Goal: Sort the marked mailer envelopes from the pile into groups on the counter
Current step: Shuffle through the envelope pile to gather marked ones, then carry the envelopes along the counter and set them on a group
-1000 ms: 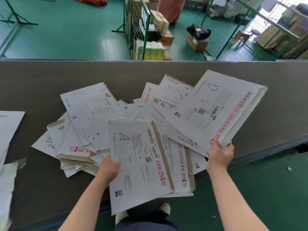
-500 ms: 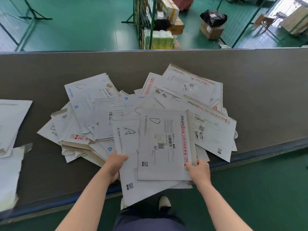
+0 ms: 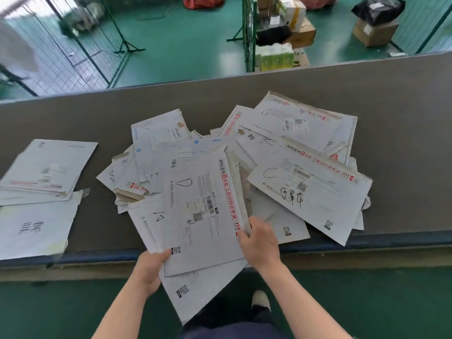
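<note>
Far left on the grey counter point(image 3: 367, 89): sorted groups of white paper mailers point(image 3: 46, 167), well apart from the main pile point(image 3: 244, 155). My left hand point(image 3: 149, 270) grips the near left corner of two stacked envelopes, thumb on top: the white mailer marked D point(image 3: 203, 216) over the white mailer marked A point(image 3: 151, 226). Both overhang the counter's near edge, long axes running away from me. My right hand point(image 3: 260, 243) pinches the D mailer's right edge. The sorted groups lie left, so left hand is nearer. Right: white mailer marked C point(image 3: 310, 189) tops the pile.
</note>
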`<state>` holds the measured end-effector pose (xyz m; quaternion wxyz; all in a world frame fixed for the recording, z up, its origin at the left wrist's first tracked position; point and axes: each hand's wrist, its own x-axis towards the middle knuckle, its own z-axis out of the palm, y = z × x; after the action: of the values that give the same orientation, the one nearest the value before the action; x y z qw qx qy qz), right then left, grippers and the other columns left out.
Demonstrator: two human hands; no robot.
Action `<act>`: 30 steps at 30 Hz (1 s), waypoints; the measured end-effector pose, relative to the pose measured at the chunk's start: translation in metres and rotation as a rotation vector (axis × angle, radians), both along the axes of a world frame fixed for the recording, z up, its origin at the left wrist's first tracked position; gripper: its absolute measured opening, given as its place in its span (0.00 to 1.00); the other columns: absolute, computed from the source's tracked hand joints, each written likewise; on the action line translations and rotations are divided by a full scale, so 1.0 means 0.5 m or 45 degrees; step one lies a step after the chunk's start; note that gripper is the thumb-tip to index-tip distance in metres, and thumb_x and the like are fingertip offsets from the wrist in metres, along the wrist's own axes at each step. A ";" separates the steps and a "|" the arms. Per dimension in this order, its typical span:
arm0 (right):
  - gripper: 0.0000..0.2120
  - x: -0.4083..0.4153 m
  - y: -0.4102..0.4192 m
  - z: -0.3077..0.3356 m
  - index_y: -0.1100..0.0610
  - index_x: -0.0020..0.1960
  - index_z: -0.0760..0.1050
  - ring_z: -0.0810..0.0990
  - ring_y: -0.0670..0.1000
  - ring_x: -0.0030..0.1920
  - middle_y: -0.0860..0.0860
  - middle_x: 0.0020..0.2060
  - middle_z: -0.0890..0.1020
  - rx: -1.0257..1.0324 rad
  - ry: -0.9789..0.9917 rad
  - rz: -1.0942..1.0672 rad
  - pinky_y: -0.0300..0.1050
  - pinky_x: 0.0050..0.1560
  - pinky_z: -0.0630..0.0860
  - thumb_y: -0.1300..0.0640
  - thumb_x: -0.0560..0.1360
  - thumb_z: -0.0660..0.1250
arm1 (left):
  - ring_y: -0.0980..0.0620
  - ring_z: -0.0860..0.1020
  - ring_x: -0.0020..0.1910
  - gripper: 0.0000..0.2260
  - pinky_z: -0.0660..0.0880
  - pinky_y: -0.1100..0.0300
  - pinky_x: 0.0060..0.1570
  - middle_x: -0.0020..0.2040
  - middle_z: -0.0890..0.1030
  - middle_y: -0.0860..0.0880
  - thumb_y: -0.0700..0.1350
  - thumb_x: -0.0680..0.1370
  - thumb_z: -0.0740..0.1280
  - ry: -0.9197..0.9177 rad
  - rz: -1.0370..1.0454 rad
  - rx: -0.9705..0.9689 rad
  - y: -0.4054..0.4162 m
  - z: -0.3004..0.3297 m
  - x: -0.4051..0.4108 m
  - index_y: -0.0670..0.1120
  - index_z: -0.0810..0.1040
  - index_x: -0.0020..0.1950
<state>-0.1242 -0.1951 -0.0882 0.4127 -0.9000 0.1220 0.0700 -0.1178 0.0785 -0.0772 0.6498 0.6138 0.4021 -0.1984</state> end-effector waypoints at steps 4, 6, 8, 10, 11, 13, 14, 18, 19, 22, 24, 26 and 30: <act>0.05 0.010 0.012 -0.002 0.52 0.55 0.77 0.82 0.48 0.54 0.46 0.55 0.83 0.370 0.069 0.065 0.45 0.50 0.84 0.54 0.80 0.69 | 0.36 0.79 0.56 0.15 0.74 0.40 0.62 0.60 0.81 0.35 0.31 0.83 0.62 -0.060 0.138 0.082 0.016 0.006 -0.060 0.32 0.73 0.70; 0.07 0.016 0.026 0.001 0.51 0.57 0.78 0.82 0.48 0.54 0.46 0.54 0.83 0.456 0.091 0.087 0.43 0.51 0.84 0.55 0.79 0.71 | 0.36 0.80 0.56 0.15 0.75 0.41 0.61 0.61 0.81 0.35 0.31 0.83 0.62 -0.107 0.189 0.120 0.028 0.016 -0.084 0.32 0.73 0.69; 0.07 0.019 0.043 0.006 0.48 0.55 0.78 0.82 0.48 0.55 0.46 0.54 0.82 0.529 0.119 0.097 0.44 0.52 0.83 0.54 0.78 0.73 | 0.39 0.82 0.54 0.14 0.76 0.43 0.59 0.57 0.83 0.39 0.32 0.83 0.63 -0.162 0.211 0.150 0.039 0.029 -0.102 0.35 0.75 0.68; 0.09 0.021 0.060 0.016 0.44 0.52 0.76 0.82 0.48 0.55 0.44 0.54 0.81 0.641 0.159 0.088 0.46 0.53 0.83 0.55 0.78 0.74 | 0.41 0.83 0.54 0.12 0.78 0.44 0.57 0.57 0.84 0.41 0.33 0.83 0.63 -0.233 0.229 0.165 0.051 0.044 -0.118 0.39 0.77 0.66; 0.10 0.025 0.074 0.023 0.43 0.52 0.75 0.82 0.47 0.55 0.43 0.53 0.81 0.686 0.183 0.093 0.45 0.52 0.83 0.55 0.77 0.74 | 0.41 0.83 0.55 0.12 0.79 0.45 0.56 0.57 0.84 0.42 0.33 0.83 0.63 -0.278 0.244 0.166 0.061 0.055 -0.127 0.41 0.77 0.65; 0.09 0.035 0.093 0.031 0.45 0.53 0.77 0.83 0.46 0.53 0.42 0.52 0.82 0.735 0.215 0.087 0.42 0.48 0.83 0.54 0.77 0.74 | 0.43 0.84 0.56 0.12 0.80 0.47 0.54 0.58 0.85 0.44 0.34 0.83 0.63 -0.355 0.247 0.170 0.075 0.079 -0.143 0.45 0.78 0.63; 0.09 0.040 0.107 0.037 0.48 0.55 0.78 0.84 0.47 0.52 0.44 0.51 0.83 0.750 0.223 0.101 0.43 0.47 0.83 0.54 0.77 0.74 | 0.44 0.84 0.57 0.12 0.80 0.47 0.55 0.58 0.86 0.45 0.34 0.83 0.64 -0.387 0.252 0.164 0.088 0.090 -0.153 0.46 0.78 0.64; 0.08 0.056 0.206 0.061 0.52 0.55 0.78 0.86 0.50 0.50 0.50 0.51 0.85 0.796 0.290 0.218 0.47 0.47 0.85 0.59 0.77 0.73 | 0.43 0.83 0.62 0.16 0.77 0.42 0.63 0.62 0.84 0.45 0.35 0.82 0.65 -0.461 0.307 0.089 0.168 0.125 -0.225 0.44 0.76 0.69; 0.08 0.054 0.236 0.070 0.52 0.55 0.78 0.85 0.50 0.49 0.50 0.51 0.85 0.797 0.289 0.273 0.45 0.45 0.84 0.60 0.78 0.72 | 0.43 0.82 0.62 0.17 0.76 0.41 0.64 0.63 0.84 0.45 0.36 0.81 0.65 -0.474 0.334 0.066 0.189 0.131 -0.246 0.43 0.76 0.70; 0.09 0.046 0.344 0.092 0.50 0.54 0.77 0.85 0.51 0.50 0.50 0.50 0.85 0.774 0.293 0.479 0.44 0.44 0.83 0.62 0.78 0.71 | 0.42 0.83 0.62 0.18 0.76 0.39 0.64 0.63 0.84 0.43 0.39 0.79 0.69 -0.529 0.457 0.039 0.268 0.139 -0.319 0.43 0.77 0.69; 0.08 0.040 0.421 0.101 0.50 0.53 0.77 0.86 0.51 0.49 0.50 0.50 0.85 0.721 0.308 0.637 0.46 0.46 0.84 0.62 0.78 0.71 | 0.40 0.83 0.61 0.21 0.75 0.37 0.64 0.62 0.84 0.42 0.43 0.77 0.73 -0.556 0.539 0.046 0.330 0.139 -0.370 0.42 0.77 0.69; 0.08 0.031 0.508 0.108 0.52 0.54 0.78 0.86 0.51 0.49 0.49 0.49 0.86 0.664 0.325 0.775 0.53 0.51 0.85 0.61 0.78 0.72 | 0.40 0.83 0.61 0.21 0.74 0.37 0.65 0.62 0.84 0.41 0.47 0.78 0.71 -0.557 0.654 0.050 0.404 0.131 -0.424 0.41 0.77 0.69; 0.10 0.015 0.672 0.127 0.56 0.57 0.80 0.87 0.54 0.51 0.50 0.49 0.88 0.635 0.408 0.948 0.61 0.54 0.84 0.63 0.77 0.73 | 0.32 0.81 0.60 0.16 0.74 0.37 0.62 0.60 0.84 0.37 0.43 0.80 0.68 -0.607 0.887 -0.026 0.546 0.112 -0.514 0.38 0.79 0.65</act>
<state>-0.1169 0.1409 -0.0246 0.5389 -0.7337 -0.1673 0.3784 -0.3749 0.3517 -0.0214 0.7589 0.4635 0.4219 0.1769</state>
